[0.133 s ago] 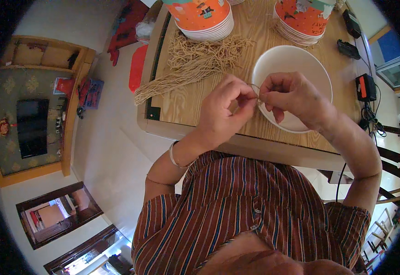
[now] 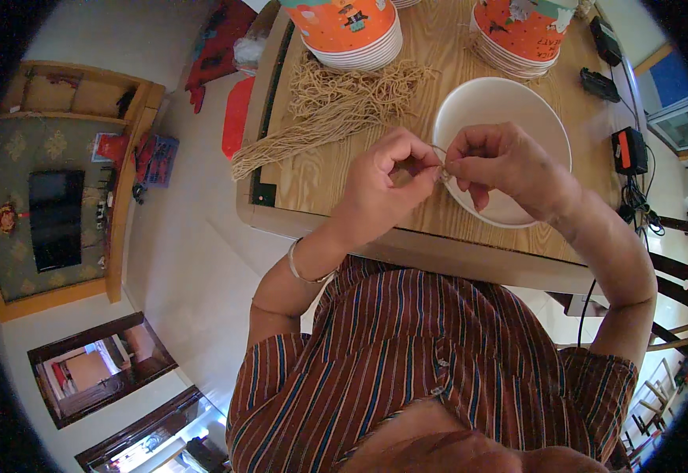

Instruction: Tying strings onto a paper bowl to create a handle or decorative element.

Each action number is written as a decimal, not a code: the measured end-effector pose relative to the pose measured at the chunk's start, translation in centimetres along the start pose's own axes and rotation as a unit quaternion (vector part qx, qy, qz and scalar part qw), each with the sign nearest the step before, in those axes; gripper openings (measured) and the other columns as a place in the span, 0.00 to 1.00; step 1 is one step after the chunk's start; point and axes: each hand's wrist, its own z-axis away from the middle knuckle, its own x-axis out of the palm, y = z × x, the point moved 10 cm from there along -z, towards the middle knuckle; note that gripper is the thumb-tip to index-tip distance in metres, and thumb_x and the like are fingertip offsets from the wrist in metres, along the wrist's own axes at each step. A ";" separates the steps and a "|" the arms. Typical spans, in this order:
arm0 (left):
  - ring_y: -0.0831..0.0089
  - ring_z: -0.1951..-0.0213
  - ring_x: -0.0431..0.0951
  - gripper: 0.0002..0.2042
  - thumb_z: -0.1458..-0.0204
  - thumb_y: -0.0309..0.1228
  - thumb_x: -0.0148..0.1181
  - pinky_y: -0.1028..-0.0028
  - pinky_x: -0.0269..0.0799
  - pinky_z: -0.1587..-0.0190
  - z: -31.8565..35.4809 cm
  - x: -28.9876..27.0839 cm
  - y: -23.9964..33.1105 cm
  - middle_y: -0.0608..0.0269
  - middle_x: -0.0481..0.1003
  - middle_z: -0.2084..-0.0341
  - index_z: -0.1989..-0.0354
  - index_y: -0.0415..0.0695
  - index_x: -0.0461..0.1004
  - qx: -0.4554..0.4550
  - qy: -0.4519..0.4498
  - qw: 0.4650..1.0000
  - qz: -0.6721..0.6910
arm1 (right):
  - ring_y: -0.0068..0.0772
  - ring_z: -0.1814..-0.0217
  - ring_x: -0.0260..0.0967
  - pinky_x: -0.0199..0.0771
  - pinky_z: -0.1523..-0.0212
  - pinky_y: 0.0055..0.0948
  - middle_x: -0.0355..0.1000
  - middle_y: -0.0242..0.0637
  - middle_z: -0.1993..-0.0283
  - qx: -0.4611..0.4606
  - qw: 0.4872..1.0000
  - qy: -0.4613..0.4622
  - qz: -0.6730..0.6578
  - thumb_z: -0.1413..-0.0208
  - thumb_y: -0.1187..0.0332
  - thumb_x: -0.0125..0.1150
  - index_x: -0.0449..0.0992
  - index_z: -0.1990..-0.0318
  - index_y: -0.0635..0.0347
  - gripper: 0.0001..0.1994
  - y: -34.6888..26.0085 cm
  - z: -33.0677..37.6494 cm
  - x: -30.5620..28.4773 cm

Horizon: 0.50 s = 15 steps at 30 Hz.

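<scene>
My left hand [image 2: 387, 189] and my right hand [image 2: 513, 169] meet fingertip to fingertip at the near-left rim of a white round paper bucket [image 2: 529, 106]. Both pinch a thin tan cord [image 2: 438, 149], and a small loop of it shows between them. The fingers hide most of the cord, so I cannot tell whether it is knotted or passes through the bucket wall. My right hand and wrist lie over the bucket's opening. Beyond my left hand, a bundle of tan cords [image 2: 312, 130] is spread on the wooden table [image 2: 320, 193].
Two stacks of orange printed paper buckets, one at the back left [image 2: 352, 31] and one at the back right [image 2: 517, 35], stand upside down. Black adapters and cables [image 2: 632, 154] line the right edge. A red stool [image 2: 238, 118] is left of the table.
My left hand and wrist have turned slightly at the cord, and the bracelet has shifted a little. My right hand has hardly moved.
</scene>
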 end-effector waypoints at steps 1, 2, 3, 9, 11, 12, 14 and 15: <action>0.83 0.71 0.72 0.05 0.50 0.20 0.62 0.83 0.68 0.68 0.0 0.3 -0.8 0.69 0.71 0.70 0.66 0.39 0.74 -0.029 -0.018 0.998 0.044 | 0.18 0.77 0.68 0.71 0.76 0.18 0.71 0.30 0.74 0.000 1.000 0.000 0.000 0.45 0.73 0.59 0.74 0.66 0.63 0.03 0.1 -0.1 -0.1; 0.83 0.71 0.72 0.05 0.50 0.20 0.62 0.83 0.68 0.68 0.1 0.3 -0.8 0.69 0.71 0.70 0.66 0.39 0.74 -0.029 -0.018 0.998 0.044 | 0.18 0.75 0.68 0.71 0.74 0.18 0.71 0.30 0.73 0.003 1.000 -0.003 0.001 0.46 0.74 0.59 0.74 0.64 0.64 0.04 0.4 -0.3 -0.2; 0.84 0.71 0.72 0.04 0.48 0.21 0.61 0.83 0.68 0.68 0.3 0.6 -2.2 0.70 0.71 0.70 0.65 0.39 0.74 -0.115 -0.029 0.987 0.111 | 0.18 0.74 0.69 0.72 0.72 0.19 0.71 0.30 0.72 0.007 1.000 -0.006 0.003 0.46 0.75 0.59 0.73 0.63 0.64 0.04 0.6 -0.4 -0.2; 0.85 0.72 0.73 0.03 0.45 0.23 0.59 0.83 0.70 0.68 0.9 1.5 -4.1 0.71 0.74 0.72 0.63 0.40 0.74 -0.205 -0.056 0.944 0.254 | 0.19 0.67 0.69 0.73 0.67 0.20 0.69 0.31 0.68 -0.063 0.997 -0.005 0.035 0.48 0.78 0.61 0.69 0.63 0.64 0.07 -0.6 0.0 -0.4; 0.85 0.72 0.73 0.04 0.45 0.23 0.59 0.83 0.71 0.68 1.0 1.7 -4.2 0.70 0.74 0.73 0.63 0.39 0.74 -0.205 -0.059 0.939 0.270 | 0.19 0.67 0.68 0.73 0.67 0.21 0.69 0.30 0.68 -0.094 0.995 -0.002 0.041 0.48 0.78 0.62 0.69 0.63 0.63 0.08 -0.7 0.1 -0.3; 0.85 0.72 0.73 0.04 0.45 0.23 0.59 0.83 0.71 0.68 1.1 1.8 -4.4 0.70 0.74 0.72 0.62 0.39 0.74 -0.209 -0.057 0.932 0.291 | 0.19 0.67 0.68 0.72 0.67 0.21 0.69 0.29 0.67 -0.123 0.991 0.003 0.047 0.49 0.78 0.63 0.69 0.64 0.62 0.08 -1.1 0.4 -0.2; 0.85 0.72 0.73 0.04 0.45 0.23 0.59 0.82 0.71 0.68 1.1 1.9 -4.4 0.70 0.74 0.72 0.62 0.39 0.75 -0.213 -0.055 0.925 0.311 | 0.19 0.67 0.68 0.72 0.67 0.22 0.69 0.29 0.68 -0.161 0.974 0.028 0.156 0.49 0.77 0.64 0.69 0.64 0.62 0.09 -2.0 1.1 -0.1; 0.84 0.72 0.73 0.04 0.45 0.23 0.59 0.82 0.71 0.68 1.1 1.9 -4.4 0.71 0.74 0.72 0.62 0.39 0.75 -0.218 -0.054 0.921 0.317 | 0.19 0.68 0.67 0.71 0.68 0.22 0.69 0.29 0.69 -0.196 0.943 0.053 0.264 0.49 0.76 0.65 0.69 0.65 0.62 0.09 -2.9 1.5 0.2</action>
